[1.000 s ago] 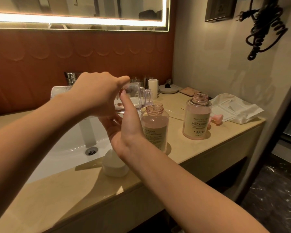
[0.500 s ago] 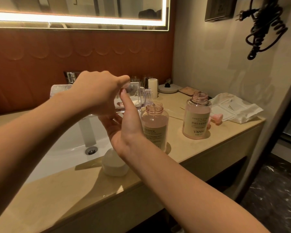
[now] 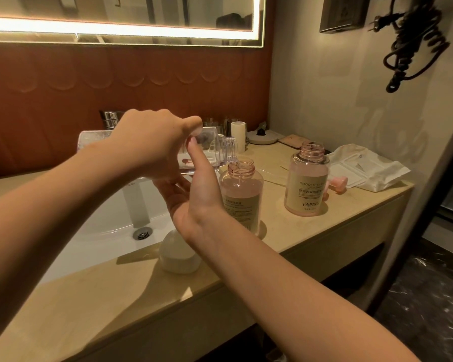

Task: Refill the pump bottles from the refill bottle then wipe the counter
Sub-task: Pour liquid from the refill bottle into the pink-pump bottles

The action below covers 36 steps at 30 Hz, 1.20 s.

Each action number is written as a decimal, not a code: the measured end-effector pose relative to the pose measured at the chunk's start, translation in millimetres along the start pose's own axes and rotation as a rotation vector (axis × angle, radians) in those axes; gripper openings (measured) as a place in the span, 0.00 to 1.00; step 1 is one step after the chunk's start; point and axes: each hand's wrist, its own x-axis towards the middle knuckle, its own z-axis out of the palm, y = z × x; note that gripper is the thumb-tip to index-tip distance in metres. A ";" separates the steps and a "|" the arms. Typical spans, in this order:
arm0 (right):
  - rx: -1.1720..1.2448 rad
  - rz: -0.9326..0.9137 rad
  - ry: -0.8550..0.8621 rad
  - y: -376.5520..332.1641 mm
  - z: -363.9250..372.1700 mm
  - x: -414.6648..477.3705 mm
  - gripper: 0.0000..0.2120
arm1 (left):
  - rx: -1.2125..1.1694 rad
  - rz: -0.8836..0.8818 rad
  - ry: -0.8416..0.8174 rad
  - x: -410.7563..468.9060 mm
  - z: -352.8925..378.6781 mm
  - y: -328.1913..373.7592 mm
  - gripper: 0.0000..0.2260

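Almost nothing has shifted over the last second: both hands and all three bottles sit where they were.

The left hand [image 3: 152, 142] comes in from above with its fingers curled over the clear refill bottle [image 3: 220, 152] and grips it. The bottle lies tipped nearly level above the edge of the sink [image 3: 102, 231]. The right hand [image 3: 194, 194] props the same bottle from below, as before. Its fingers lie fairly straight under the body and its thumb stands upright against the near side, so it is supporting rather than clasping.

The refill bottle's threaded neck hangs just over the open mouth of the near pump bottle [image 3: 242, 199]. A thin thread of liquid shows between neck and mouth, and it is plainer here than in the smaller earlier frames. The near pump bottle stands upright on the beige counter [image 3: 285, 239], right beside the right wrist, and its pink contents reach high up its shoulder. I cannot tell whether the level has risen.

The far pump bottle [image 3: 307, 186] stands uncapped, well apart to the right. A pink pump head [image 3: 338, 182] lies just behind it, next to a white wipes packet [image 3: 364, 168]. A rounded white cap [image 3: 179, 254] rests at the sink's front rim, below the right wrist. A white cup [image 3: 238, 134] stands at the back by the wall, and a coiled black cord [image 3: 413, 40] hangs on the wall to the right.
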 end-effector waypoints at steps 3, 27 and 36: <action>-0.004 0.001 0.001 0.4 -0.5 0.0 0.12 | 0.000 0.005 -0.001 0.0 0.2 0.2 0.32; 0.016 0.009 -0.007 -0.7 0.0 2.2 0.16 | 0.043 0.021 -0.030 2.5 -2.3 -0.4 0.32; 0.038 0.027 -0.006 -1.7 0.4 0.3 0.15 | 0.058 0.015 -0.043 3.2 -4.6 0.5 0.32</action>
